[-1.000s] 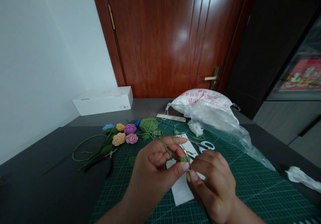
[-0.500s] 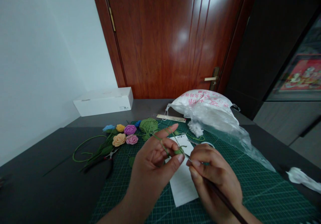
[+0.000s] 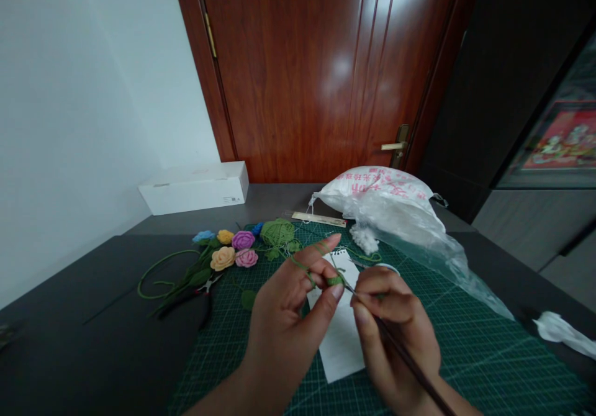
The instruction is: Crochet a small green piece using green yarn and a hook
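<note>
Here, hands over gridded mat, door beyond.

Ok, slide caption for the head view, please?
Left hand pinches a small green crocheted piece; right hand holds a dark-handled hook to it, above a notepad.

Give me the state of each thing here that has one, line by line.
Left hand: pinching green crochet piece
Right hand: gripping hook
Pliers: handles spread
Scissors: mostly hidden, open or shut unclear
Notepad: flat, partly covered
Plastic bag: bulging
White box: closed
Door: closed
</note>
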`<state>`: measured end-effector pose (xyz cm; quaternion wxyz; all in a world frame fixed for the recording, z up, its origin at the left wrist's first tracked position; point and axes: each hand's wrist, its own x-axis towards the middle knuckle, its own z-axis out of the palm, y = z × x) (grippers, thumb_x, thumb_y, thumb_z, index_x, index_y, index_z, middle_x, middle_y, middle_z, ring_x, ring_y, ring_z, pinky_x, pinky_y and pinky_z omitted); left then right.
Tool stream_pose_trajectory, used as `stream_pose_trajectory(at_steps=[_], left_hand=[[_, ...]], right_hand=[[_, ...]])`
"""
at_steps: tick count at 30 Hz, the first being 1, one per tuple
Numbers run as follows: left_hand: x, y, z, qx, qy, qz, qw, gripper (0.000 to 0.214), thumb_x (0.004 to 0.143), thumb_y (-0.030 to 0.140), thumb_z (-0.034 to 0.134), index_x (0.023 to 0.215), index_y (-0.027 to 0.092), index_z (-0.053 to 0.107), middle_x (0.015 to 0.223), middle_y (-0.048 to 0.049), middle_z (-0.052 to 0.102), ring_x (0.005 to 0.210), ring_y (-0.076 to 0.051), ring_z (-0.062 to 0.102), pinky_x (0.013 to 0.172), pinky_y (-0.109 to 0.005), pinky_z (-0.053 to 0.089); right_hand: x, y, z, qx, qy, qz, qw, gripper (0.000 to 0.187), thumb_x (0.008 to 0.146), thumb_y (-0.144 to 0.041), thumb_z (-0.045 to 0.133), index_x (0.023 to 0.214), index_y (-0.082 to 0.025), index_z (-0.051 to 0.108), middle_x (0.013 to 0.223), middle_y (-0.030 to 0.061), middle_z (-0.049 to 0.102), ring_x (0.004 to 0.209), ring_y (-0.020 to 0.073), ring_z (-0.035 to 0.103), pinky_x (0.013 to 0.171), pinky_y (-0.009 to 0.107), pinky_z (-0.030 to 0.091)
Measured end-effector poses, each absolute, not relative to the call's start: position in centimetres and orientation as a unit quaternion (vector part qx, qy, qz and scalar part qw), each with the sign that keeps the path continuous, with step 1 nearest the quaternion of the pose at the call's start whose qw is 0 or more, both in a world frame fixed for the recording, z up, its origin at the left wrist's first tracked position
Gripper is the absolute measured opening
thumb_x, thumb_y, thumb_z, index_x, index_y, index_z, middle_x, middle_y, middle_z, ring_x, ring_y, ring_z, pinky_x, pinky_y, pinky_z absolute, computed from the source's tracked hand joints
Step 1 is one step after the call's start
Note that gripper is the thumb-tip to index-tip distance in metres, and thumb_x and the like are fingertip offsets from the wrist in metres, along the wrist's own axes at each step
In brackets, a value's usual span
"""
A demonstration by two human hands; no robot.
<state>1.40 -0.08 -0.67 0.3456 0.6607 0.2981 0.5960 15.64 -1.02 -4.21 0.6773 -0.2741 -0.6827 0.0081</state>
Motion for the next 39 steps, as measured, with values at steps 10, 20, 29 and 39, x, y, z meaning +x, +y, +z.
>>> stream_pose_trajectory(at_steps=[10, 20, 29, 39], left_hand=[[0.4, 0.0, 0.6, 0.643, 0.319, 0.556, 0.42, 0.042, 0.08, 0.004, 0.075, 0.115, 0.026, 0.078, 0.081, 0.0017, 0.071, 0.078, -0.012, 0.067, 0.078, -0.023, 0.056], [0.3, 0.0, 1.0, 0.642, 0.279, 0.543, 0.465, 0.032, 0.079, 0.002, 0.076, 0.1, 0.026, 0.082, 0.083, 0.0008, 0.074, 0.082, -0.013, 0.07, 0.079, -0.023, 0.057], [0.2, 0.2, 0.8, 0.635, 0.257, 0.537, 0.493, 0.036, 0.079, -0.002, 0.075, 0.099, 0.026, 0.083, 0.084, 0.0015, 0.076, 0.079, -0.012, 0.069, 0.079, -0.022, 0.056], [0.2, 0.4, 0.2, 0.55, 0.209, 0.504, 0.632, 0.03, 0.077, 0.003, 0.08, 0.098, 0.025, 0.084, 0.08, 0.0003, 0.074, 0.073, -0.009, 0.065, 0.069, -0.019, 0.052]], right_hand=[[16.8, -0.9, -3.6, -0.214, -0.599, 0.209, 0.743, 0.01, 0.101, -0.017, 0.056, 0.1, -0.021, 0.066, 0.08, 0.0006, 0.06, 0.078, 0.0163, 0.06, 0.073, 0.032, 0.048], [17.0, -0.1, -2.9, -0.171, -0.493, 0.475, 0.709, 0.022, 0.103, -0.033, 0.055, 0.087, -0.022, 0.065, 0.07, -0.0003, 0.053, 0.067, 0.0155, 0.049, 0.063, 0.031, 0.04], [16.9, -0.1, -2.4, -0.159, -0.433, 0.566, 0.683, 0.022, 0.1, -0.031, 0.058, 0.082, -0.02, 0.064, 0.067, -0.0009, 0.052, 0.062, 0.0136, 0.045, 0.061, 0.029, 0.035], [16.9, 0.1, -2.3, -0.126, -0.362, 0.671, 0.634, 0.02, 0.096, -0.027, 0.064, 0.079, -0.018, 0.063, 0.065, -0.002, 0.052, 0.058, 0.0108, 0.043, 0.06, 0.025, 0.036]])
